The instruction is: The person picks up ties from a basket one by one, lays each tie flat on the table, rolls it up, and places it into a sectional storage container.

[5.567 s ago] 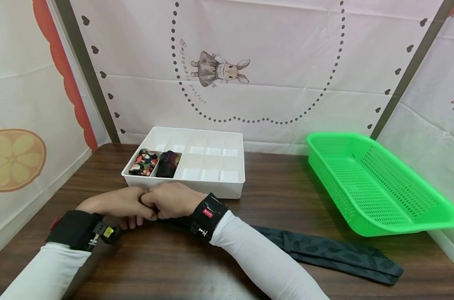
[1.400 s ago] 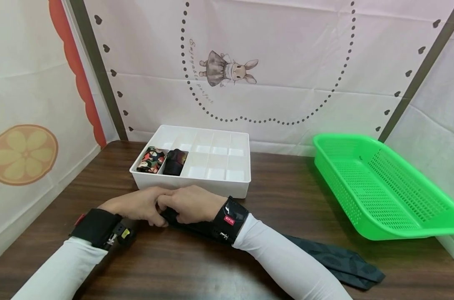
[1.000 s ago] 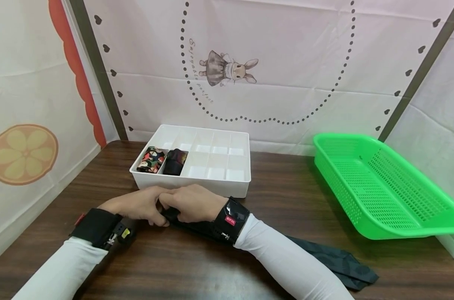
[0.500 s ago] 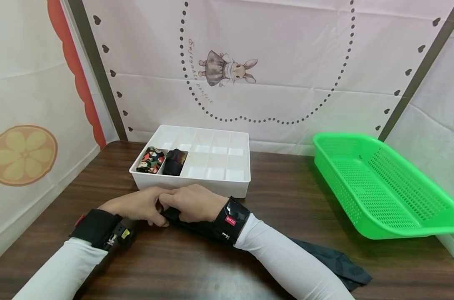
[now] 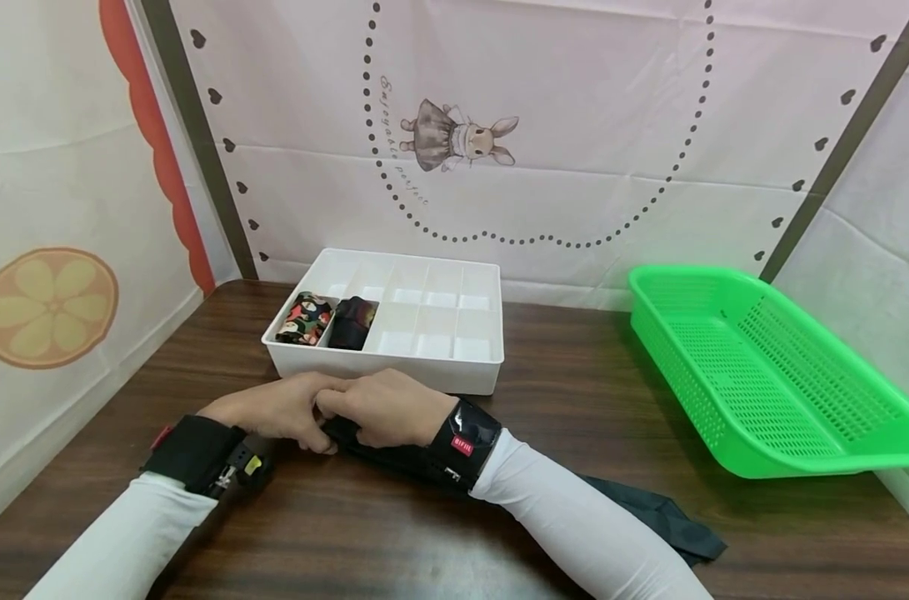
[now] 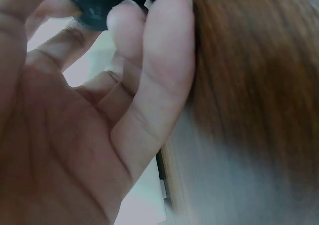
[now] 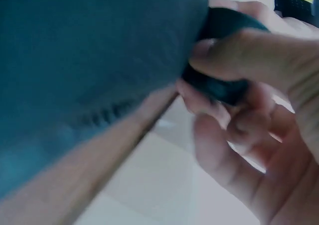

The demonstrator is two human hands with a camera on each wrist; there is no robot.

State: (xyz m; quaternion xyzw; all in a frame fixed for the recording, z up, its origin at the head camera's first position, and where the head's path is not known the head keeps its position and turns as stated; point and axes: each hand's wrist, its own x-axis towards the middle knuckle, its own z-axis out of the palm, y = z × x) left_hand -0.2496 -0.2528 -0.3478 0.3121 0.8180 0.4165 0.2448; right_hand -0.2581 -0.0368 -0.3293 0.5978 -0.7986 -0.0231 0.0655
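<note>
**Both hands curled on a dark rolled tie at the near edge of the table**

Fingers of the left hand (image 5: 270,411) and the right hand (image 5: 382,407) are curled in and meet knuckle to knuckle, pinching between them the rolled end of a dark tie (image 5: 652,521). Neither hand is spread at all; each closes round the small dark roll, which sits on the wooden table (image 5: 574,392) right at the fingertips, just near of the white divided tray (image 5: 491,333).

From the head view, the unrolled rest of the tie runs from under the right wrist toward the near right and ends in a crumpled tail beside the right sleeve. That view alone shows the surroundings: the green basket (image 5: 761,375) lies well apart at the right, and the tray holds two rolled ties in its near-left compartments, a flowered roll (image 5: 302,318) at the far left and a dark roll (image 5: 352,322) just beside it.

Wrist views add what the head view hides. In the left wrist view the fingers (image 6: 154,85) bend up and touch the dark roll at the top of the frame. In the right wrist view the thumb presses down on the roll against the curled fingers (image 7: 219,120), with the flat teal-grey cloth stretching away, blurred, at the left.
</note>
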